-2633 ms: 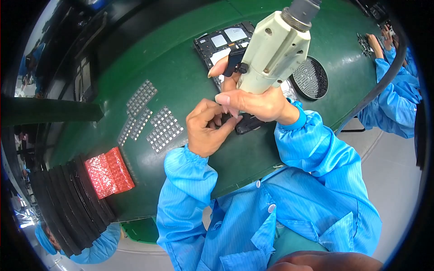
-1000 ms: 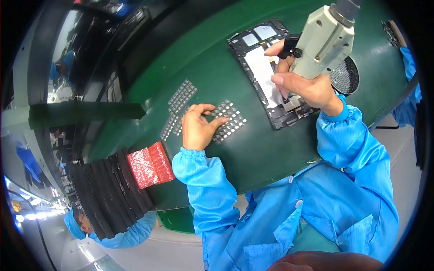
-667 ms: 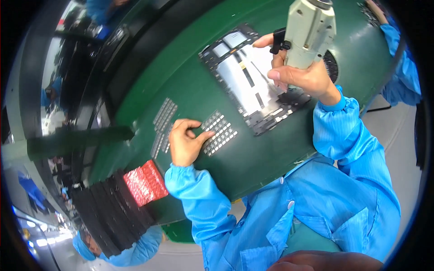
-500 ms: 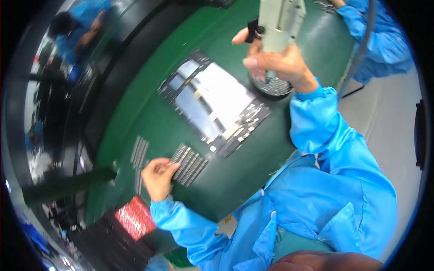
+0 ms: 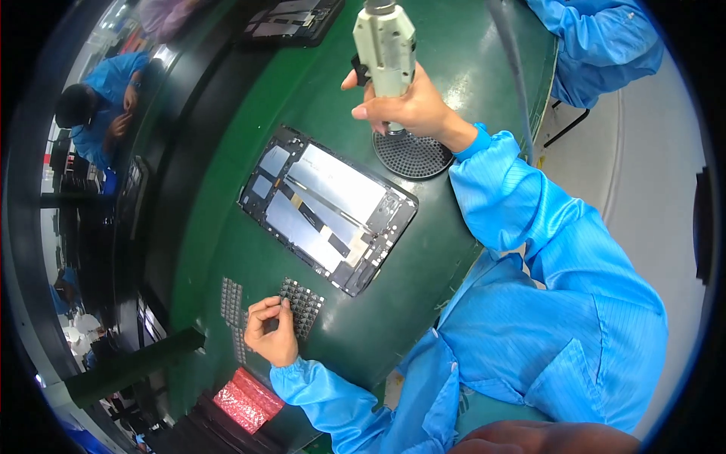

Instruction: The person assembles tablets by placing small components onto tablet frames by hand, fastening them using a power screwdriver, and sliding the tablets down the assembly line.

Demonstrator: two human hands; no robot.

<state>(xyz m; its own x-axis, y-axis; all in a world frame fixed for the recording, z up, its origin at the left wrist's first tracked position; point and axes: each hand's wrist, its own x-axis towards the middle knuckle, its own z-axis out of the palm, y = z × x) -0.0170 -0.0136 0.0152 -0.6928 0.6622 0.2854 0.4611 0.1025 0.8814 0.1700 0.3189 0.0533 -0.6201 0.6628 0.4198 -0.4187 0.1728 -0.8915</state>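
My right hand (image 5: 412,106) is wrapped round a pale grey-green electric screwdriver (image 5: 386,49), held upright. Its lower end is over a round black tray of small holes (image 5: 414,157); whether the tip touches it is hidden. Left of the tray lies an opened tablet (image 5: 329,208), its silver plates, ribbon cable and black frame exposed. My left hand (image 5: 272,329) is closed in a pinch, thumb against forefinger, at the left edge of a sheet of small dark pieces (image 5: 305,306). What the pinch holds, if anything, is too small to make out.
More strips of dark pieces (image 5: 231,301) lie left of my left hand. Pink bubble wrap (image 5: 248,399) sits at the table's lower left. Another opened tablet (image 5: 293,19) rests at the far edge. A cable (image 5: 514,68) hangs at right, near a co-worker's blue sleeve (image 5: 597,30).
The whole view has shifted, carrying the tablet, tray and screwdriver leftward in the picture. My left hand stays beside the sheet, its fingertips now nearer the sheet's upper part. The screwdriver remains over the tray.
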